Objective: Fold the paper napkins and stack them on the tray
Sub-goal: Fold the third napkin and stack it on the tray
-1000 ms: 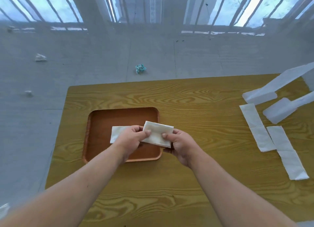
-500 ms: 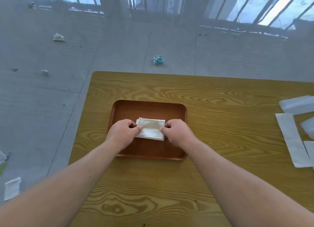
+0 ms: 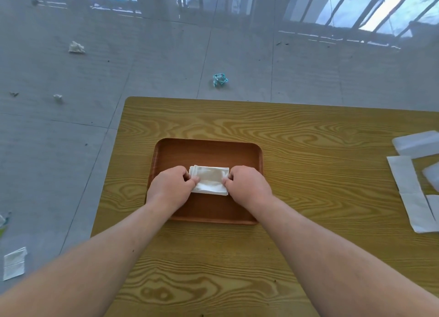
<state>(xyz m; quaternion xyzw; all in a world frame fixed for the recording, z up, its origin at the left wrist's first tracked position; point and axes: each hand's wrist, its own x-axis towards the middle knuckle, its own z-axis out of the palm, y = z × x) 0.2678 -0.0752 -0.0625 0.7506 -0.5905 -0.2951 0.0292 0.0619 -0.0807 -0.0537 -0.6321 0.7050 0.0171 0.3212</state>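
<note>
A small stack of folded white napkins [image 3: 210, 180] lies in the middle of the brown wooden tray [image 3: 206, 150] on the yellow wood-grain table [image 3: 308, 131]. My left hand [image 3: 169, 187] pinches the stack's left end with curled fingers. My right hand [image 3: 247, 184] grips its right end the same way. Both hands rest low over the tray, and the napkin edges under the fingers are hidden. Several unfolded white napkins [image 3: 408, 193] lie at the table's right edge.
The table's left edge runs just left of the tray, with grey floor beyond. On the floor lie a crumpled teal wrapper [image 3: 219, 79], crumpled white paper [image 3: 76, 47] and a flat napkin [image 3: 14, 263]. A window with bars is at the far side.
The folded napkin held tilted above the tray a second ago now lies flat on the stack. Both hands came down with it; the view shifted so the tray sits centred.
</note>
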